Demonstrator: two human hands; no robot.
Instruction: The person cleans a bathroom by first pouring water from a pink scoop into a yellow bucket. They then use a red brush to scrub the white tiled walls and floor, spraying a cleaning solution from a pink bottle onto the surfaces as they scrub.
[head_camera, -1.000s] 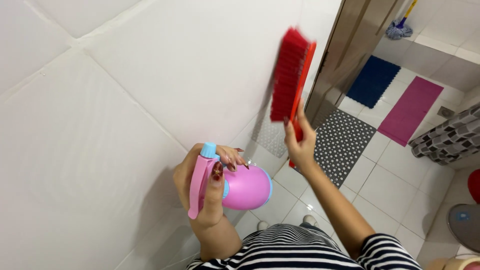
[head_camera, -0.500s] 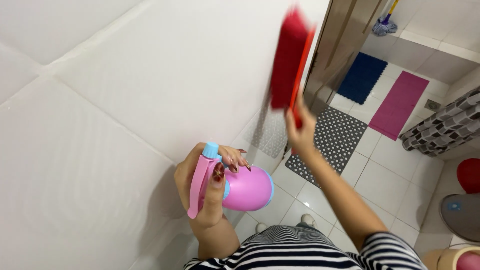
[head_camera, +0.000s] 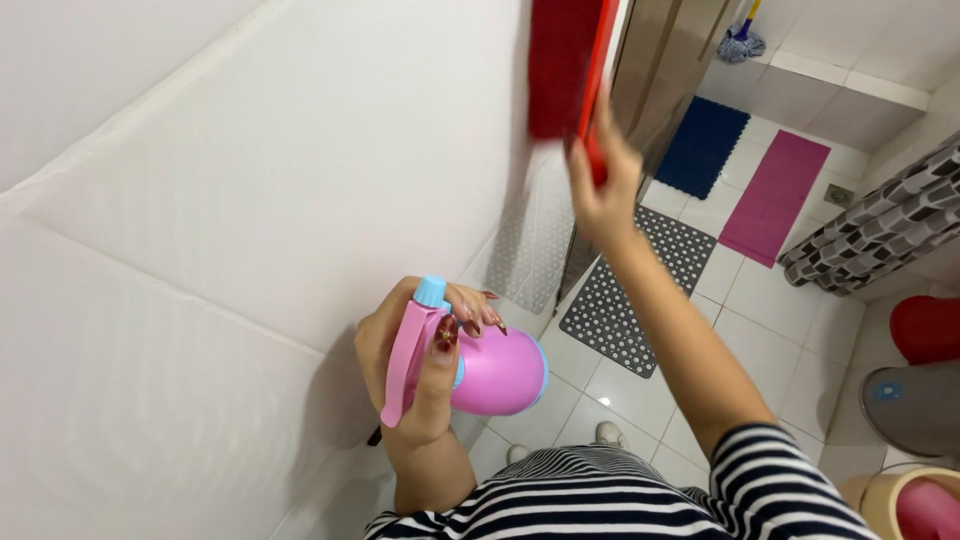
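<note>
Red brush (head_camera: 562, 65) gripped in right hand (head_camera: 603, 190) against white wall (head_camera: 300, 200), left hand (head_camera: 420, 370) clasping pink spray bottle (head_camera: 495, 372)

A right hand (head_camera: 603, 190) presses a red brush (head_camera: 562, 65) against a white tiled wall (head_camera: 250, 200). The left hand (head_camera: 420, 370) grips a pink spray bottle (head_camera: 490, 370) above floor mats (head_camera: 640, 290).

Pink spray bottle (head_camera: 495, 372), red brush (head_camera: 565, 65)
</note>
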